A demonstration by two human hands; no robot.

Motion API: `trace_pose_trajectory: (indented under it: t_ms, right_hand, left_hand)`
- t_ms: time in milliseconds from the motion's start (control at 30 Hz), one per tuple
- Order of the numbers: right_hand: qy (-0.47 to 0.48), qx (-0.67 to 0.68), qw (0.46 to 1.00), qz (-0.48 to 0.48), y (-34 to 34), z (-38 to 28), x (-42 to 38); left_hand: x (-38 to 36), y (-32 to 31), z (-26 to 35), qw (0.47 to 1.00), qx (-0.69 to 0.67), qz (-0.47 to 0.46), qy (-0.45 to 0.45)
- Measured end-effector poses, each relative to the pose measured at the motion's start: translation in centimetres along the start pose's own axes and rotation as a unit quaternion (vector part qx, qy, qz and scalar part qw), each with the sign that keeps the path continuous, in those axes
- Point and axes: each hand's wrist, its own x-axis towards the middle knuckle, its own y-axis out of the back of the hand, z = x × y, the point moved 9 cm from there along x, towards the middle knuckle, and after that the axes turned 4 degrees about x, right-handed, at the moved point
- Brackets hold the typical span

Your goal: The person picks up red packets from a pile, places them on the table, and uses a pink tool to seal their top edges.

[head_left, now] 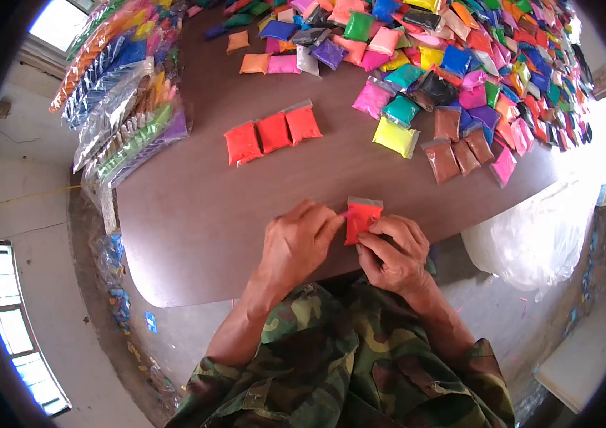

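A small clear packet filled with red material [363,220] is near the table's front edge. My right hand [393,251] pinches its lower right part between thumb and fingers. To the left, my left hand [298,239] is closed, its fingertips pinching a small pink piece [346,214] against the packet's left side. Beyond my hands, three similar red packets [273,133] lie side by side in a slanting row on the brown table [196,207].
A large heap of colourful packets [467,60] covers the back right, with brown packets [442,160] and a yellow one [395,138] at its near edge. Stacked bagged packets [128,107] stand back left. A translucent plastic bag [531,235] hangs at the right edge.
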Motion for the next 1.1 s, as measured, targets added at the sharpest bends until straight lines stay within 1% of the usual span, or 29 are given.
trace_pose_trajectory:
  t_ms: [33, 133, 233, 333, 433, 533, 633, 733, 833, 933, 1033, 1100]
  right_hand:
    - [-0.004, -0.002, 1.0, 0.002, 0.0, 0.1, -0.2]
    - [-0.004, -0.01, 1.0, 0.002, -0.1, 0.0, -0.3]
    - [0.005, -0.014, 1.0, 0.01, 0.0, -0.1, -0.3]
    - [0.001, -0.023, 1.0, 0.007, 0.3, -0.1, -0.5]
    - [0.021, -0.014, 1.0, 0.017, -0.1, 0.1, -1.0]
    - [0.018, -0.026, 0.999, 0.016, -0.1, 0.1, -1.1]
    - [0.008, -0.015, 1.0, 0.014, 0.1, 0.0, -0.7]
    - [0.006, -0.006, 1.0, 0.023, 0.1, 0.1, -0.7]
    - [-0.005, -0.003, 1.0, 0.018, 0.0, 0.2, -0.6]
    - [0.0, -0.003, 1.0, 0.012, 0.1, -0.1, 0.0]
    - [-0.01, 0.028, 0.999, 0.022, 0.4, 0.3, 0.1]
    - [-0.033, 0.041, 0.998, 0.038, 0.7, 0.6, 0.7]
  left_hand:
    - [-0.4, -0.2, 0.4, 0.999, -0.031, -0.014, -0.011]
    - [-1.3, -1.1, 0.8, 0.999, 0.019, -0.032, -0.033]
    - [0.2, -0.5, 1.3, 0.997, 0.063, -0.001, -0.044]
    - [1.1, -0.5, 2.3, 0.996, 0.028, 0.011, -0.082]
    - [1.4, -2.0, 3.3, 0.985, 0.022, -0.054, -0.16]
    - [2.9, -2.4, 3.9, 0.975, 0.105, -0.076, -0.181]
    - [4.4, -3.0, 3.4, 0.97, 0.123, -0.072, -0.199]
    - [4.4, -1.8, 3.4, 0.984, 0.055, -0.071, -0.154]
    - [3.2, -2.1, 2.6, 0.983, 0.083, -0.075, -0.143]
    - [3.8, -0.5, 0.4, 0.989, 0.124, 0.003, -0.085]
    - [2.3, 1.6, -0.8, 0.996, 0.077, 0.034, -0.03]
    - [0.0, 2.8, -1.9, 0.995, 0.063, 0.081, -0.01]
